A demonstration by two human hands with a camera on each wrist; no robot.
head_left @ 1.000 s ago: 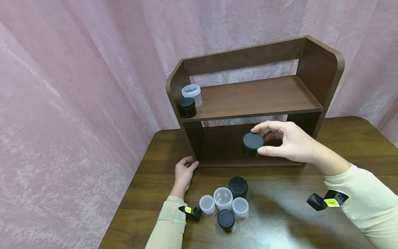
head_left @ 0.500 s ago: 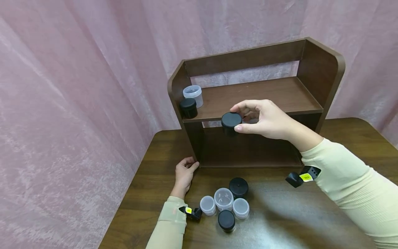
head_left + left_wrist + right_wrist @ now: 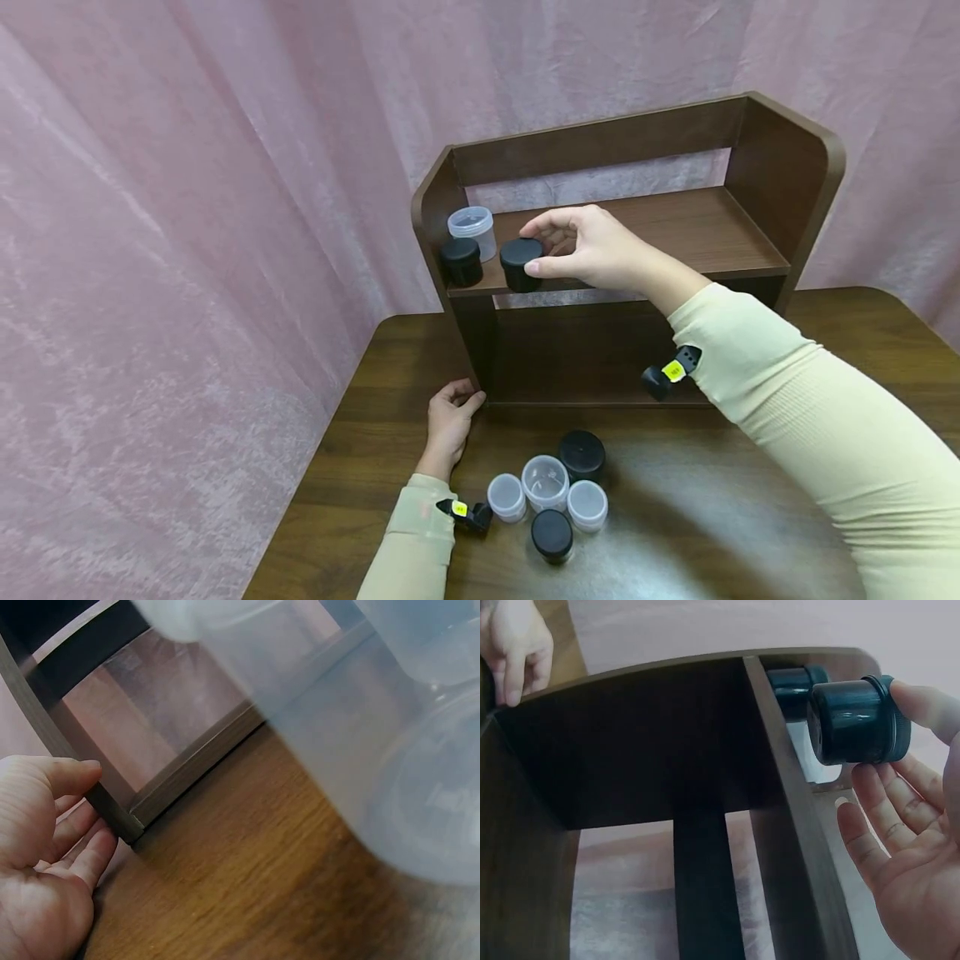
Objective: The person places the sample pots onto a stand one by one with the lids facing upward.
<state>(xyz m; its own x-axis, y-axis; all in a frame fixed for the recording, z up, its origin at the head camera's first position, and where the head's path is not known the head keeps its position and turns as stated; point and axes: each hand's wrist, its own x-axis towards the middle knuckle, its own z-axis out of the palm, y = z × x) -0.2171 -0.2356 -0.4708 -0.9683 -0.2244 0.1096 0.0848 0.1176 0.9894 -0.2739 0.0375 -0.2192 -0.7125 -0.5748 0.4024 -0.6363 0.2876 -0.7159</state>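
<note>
My right hand point(image 3: 588, 248) pinches a small black lidded jar point(image 3: 521, 265) between thumb and fingers. It is upright at the front edge of the upper board of a brown wooden shelf point(image 3: 637, 232). Just left of it, a black jar point(image 3: 462, 262) stands in front of a clear plastic jar point(image 3: 473, 231). In the right wrist view, the held jar point(image 3: 851, 720) shows past the board's edge, partly overlapping the other black jar point(image 3: 789, 690). Low at the shelf's left side, my left hand point(image 3: 450, 423) grips the side panel point(image 3: 112, 806) near its bottom front corner.
On the wooden table point(image 3: 337, 467) in front of the shelf stand several jars close together: a large black jar point(image 3: 581, 455), a small black-lidded jar point(image 3: 552, 536) and clear ones, such as the clear jar point(image 3: 545, 483) in the middle. A pink curtain point(image 3: 225, 250) hangs behind.
My right hand has carried the black jar up and to the left, from before the lower compartment to the upper board beside the other jars. The left hand has stayed at the panel.
</note>
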